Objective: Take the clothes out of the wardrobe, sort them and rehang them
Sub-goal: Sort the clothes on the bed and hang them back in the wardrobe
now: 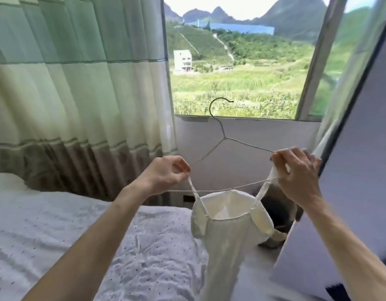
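Head view: above bed point(79, 224), pinching camisole straps point(193, 190) with left hand point(166, 172) and right hand point(296, 170), right also gripping hanger point(224, 137); risks strap sliding off.

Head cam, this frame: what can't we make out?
- Head view: the hem of the white top is cut off by the bottom edge.
- Head view: the left end of the wire hanger is hidden behind the left hand.
- Head view: the hanger's right end is covered by the right hand.
- Head view: the dark object is partly hidden by the top and the grey panel, so it cannot be identified.
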`<state>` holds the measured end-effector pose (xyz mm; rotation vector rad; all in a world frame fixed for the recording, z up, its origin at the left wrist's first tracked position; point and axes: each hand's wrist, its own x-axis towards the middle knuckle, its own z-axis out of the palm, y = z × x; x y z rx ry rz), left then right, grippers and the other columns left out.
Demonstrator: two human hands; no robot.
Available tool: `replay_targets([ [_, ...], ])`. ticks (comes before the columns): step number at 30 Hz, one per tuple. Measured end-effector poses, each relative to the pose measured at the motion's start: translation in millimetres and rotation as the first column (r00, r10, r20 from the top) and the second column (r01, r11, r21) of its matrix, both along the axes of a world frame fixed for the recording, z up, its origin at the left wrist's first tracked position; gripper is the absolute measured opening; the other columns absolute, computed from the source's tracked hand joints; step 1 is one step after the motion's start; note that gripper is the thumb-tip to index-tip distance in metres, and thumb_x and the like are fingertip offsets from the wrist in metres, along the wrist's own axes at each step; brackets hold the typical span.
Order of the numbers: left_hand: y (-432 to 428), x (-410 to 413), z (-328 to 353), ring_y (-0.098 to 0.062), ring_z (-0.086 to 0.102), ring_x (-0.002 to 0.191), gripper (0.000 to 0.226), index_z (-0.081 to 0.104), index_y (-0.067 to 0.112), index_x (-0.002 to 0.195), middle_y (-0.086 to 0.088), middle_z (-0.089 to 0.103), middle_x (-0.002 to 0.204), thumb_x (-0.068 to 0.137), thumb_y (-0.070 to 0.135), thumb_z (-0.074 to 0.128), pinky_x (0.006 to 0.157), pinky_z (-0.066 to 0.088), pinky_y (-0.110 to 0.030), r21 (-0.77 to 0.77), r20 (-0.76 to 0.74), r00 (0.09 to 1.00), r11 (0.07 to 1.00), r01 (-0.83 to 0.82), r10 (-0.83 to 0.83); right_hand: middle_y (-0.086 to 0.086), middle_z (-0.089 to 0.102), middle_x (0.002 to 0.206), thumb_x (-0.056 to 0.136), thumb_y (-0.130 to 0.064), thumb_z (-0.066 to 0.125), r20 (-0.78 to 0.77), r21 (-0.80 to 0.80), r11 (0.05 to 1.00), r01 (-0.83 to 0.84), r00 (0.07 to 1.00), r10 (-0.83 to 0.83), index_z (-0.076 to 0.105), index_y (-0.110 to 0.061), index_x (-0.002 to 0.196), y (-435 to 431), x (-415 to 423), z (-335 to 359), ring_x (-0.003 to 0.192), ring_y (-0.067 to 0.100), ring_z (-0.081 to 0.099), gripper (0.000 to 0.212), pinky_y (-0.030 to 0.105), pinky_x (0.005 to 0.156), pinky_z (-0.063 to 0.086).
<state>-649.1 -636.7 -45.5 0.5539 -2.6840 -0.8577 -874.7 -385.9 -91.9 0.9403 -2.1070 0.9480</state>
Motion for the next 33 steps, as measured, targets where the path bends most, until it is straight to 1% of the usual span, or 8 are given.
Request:
replay_targets([
  [6, 12, -84, 8, -0.008, 0.071, 0.070, 0.015, 0.071, 0.021, 0.092, 0.007, 0.073, 0.084, 0.088, 0.034, 0.074, 0.070, 0.054, -0.022, 0.049, 0.070, 0.965, 0.967, 0.251, -0.254, -0.005, 0.063, 0.095, 0.096, -0.029, 0.051, 0.004, -0.023, 0.976, 0.214, 0.977, -0.214, 0.069, -0.022, 0.088, 60, -29, 8, 0.096, 0.017, 0.051, 0.021, 0.040, 0.095, 0.026],
  [9, 21, -124, 25, -0.010, 0.071, 0.066, 0.025, 0.071, 0.022, 0.088, 0.011, 0.074, 0.078, 0.090, 0.046, 0.066, 0.062, 0.053, -0.023, 0.057, 0.008, 0.933, 0.931, 0.360, -0.361, -0.005, 0.063, 0.096, 0.096, -0.028, 0.049, 0.032, -0.064, 0.954, 0.294, 0.956, -0.292, 0.069, -0.022, 0.088, 83, -37, 22, 0.097, 0.015, 0.050, 0.022, 0.040, 0.099, 0.024],
  [12, 42, -158, 49, -0.012, 0.070, 0.076, 0.036, 0.070, 0.023, 0.089, 0.011, 0.075, 0.081, 0.088, 0.057, 0.057, 0.073, 0.053, -0.027, 0.099, -0.105, 0.874, 0.869, 0.485, -0.475, -0.002, 0.064, 0.099, 0.097, -0.030, 0.047, 0.036, -0.084, 0.929, 0.361, 0.933, -0.359, 0.069, -0.022, 0.091, 99, -43, 42, 0.100, 0.019, 0.052, 0.024, 0.034, 0.100, 0.019],
  [17, 79, -206, 71, -0.013, 0.053, 0.059, 0.025, 0.074, 0.020, 0.096, 0.008, 0.060, 0.056, 0.100, 0.036, 0.055, 0.055, 0.040, -0.019, 0.219, -0.241, 0.817, 0.790, 0.572, -0.525, 0.000, 0.064, 0.107, 0.095, -0.035, 0.054, 0.051, -0.062, 0.864, 0.499, 0.866, -0.497, 0.071, -0.026, 0.095, 110, -54, 68, 0.106, 0.025, 0.055, 0.020, 0.042, 0.106, 0.030],
  [20, 94, -224, 65, -0.009, 0.043, 0.055, 0.024, 0.076, 0.020, 0.090, 0.011, 0.054, 0.055, 0.100, 0.033, 0.058, 0.054, 0.035, -0.020, 0.278, -0.197, 0.830, 0.782, 0.557, -0.522, 0.003, 0.062, 0.110, 0.091, -0.046, 0.058, 0.119, -0.064, 0.766, 0.640, 0.767, -0.631, 0.069, -0.025, 0.104, 109, -46, 69, 0.109, 0.028, 0.053, 0.027, 0.044, 0.094, 0.045],
  [23, 106, -231, 55, -0.010, 0.043, 0.059, 0.025, 0.076, 0.016, 0.091, 0.005, 0.056, 0.062, 0.100, 0.031, 0.058, 0.054, 0.035, -0.019, 0.352, -0.108, 0.830, 0.759, 0.547, -0.548, -0.009, 0.068, 0.084, 0.093, -0.057, 0.054, 0.391, -0.037, 0.865, 0.500, 0.804, -0.448, 0.067, -0.023, 0.086, 86, -27, 79, 0.088, 0.018, 0.063, 0.036, 0.031, 0.075, 0.047],
  [27, 116, -231, 54, -0.009, 0.045, 0.059, 0.028, 0.074, 0.012, 0.097, 0.003, 0.057, 0.069, 0.103, 0.029, 0.053, 0.055, 0.037, -0.018, 0.330, -0.038, 0.801, 0.750, 0.574, -0.597, 0.003, 0.073, 0.078, 0.089, -0.066, 0.053, 0.666, -0.059, 0.948, 0.312, 0.720, -0.196, 0.071, -0.010, 0.082, 37, -25, 93, 0.078, 0.020, 0.068, 0.060, 0.036, 0.074, 0.054],
  [33, 84, -224, 68, -0.012, 0.068, 0.082, 0.024, 0.062, 0.017, 0.123, 0.001, 0.075, 0.102, 0.105, 0.026, 0.049, 0.076, 0.052, -0.027, 0.368, 0.093, 0.718, 0.694, 0.619, -0.690, 0.014, 0.072, 0.079, 0.096, -0.023, 0.052, 0.689, 0.002, 0.964, 0.266, 0.698, -0.194, 0.059, -0.010, 0.068, -11, -47, 106, 0.072, 0.027, 0.068, 0.032, 0.039, 0.066, 0.058],
])
